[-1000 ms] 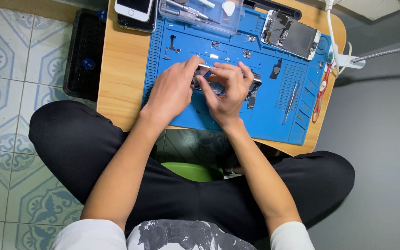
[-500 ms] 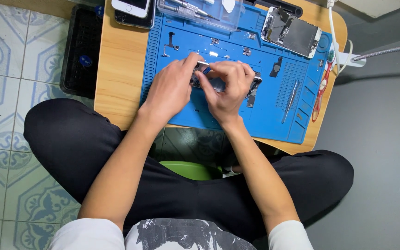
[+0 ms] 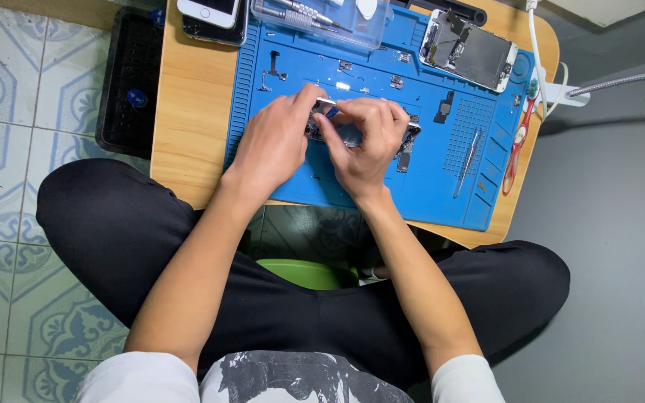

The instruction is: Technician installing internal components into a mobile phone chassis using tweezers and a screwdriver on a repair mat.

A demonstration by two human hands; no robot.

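Lying at centre frame on the blue mat (image 3: 427, 194), an opened phone (image 3: 352, 133) is pinched by the left hand (image 3: 274, 145); the right hand (image 3: 367, 142) grips a small blue tool (image 3: 332, 113). Likely light, stiff and fragile, it is best held by its edges.

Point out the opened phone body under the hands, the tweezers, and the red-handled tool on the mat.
opened phone body (image 3: 352, 136), head view, dark strip showing between the hands.
tweezers (image 3: 466, 160), head view, mid-shaft.
red-handled tool (image 3: 515, 145), head view, middle of its handle.
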